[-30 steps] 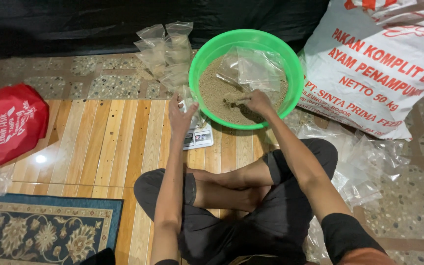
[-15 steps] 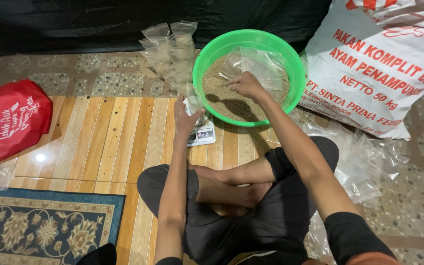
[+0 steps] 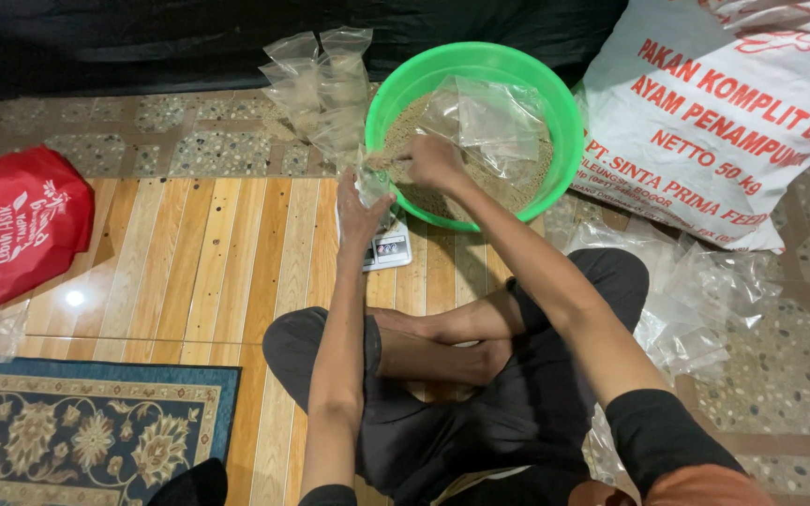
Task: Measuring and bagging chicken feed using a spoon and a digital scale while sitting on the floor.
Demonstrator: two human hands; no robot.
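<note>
Fingers (image 3: 366, 201) closed on plastic bag (image 3: 370, 180)

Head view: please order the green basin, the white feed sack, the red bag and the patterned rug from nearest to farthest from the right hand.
From the right hand:
1. Green basin, the hand is inside it, over the grain.
2. White feed sack, to the right, beside the basin.
3. Red bag, far left on the floor.
4. Patterned rug, bottom left corner.
</note>
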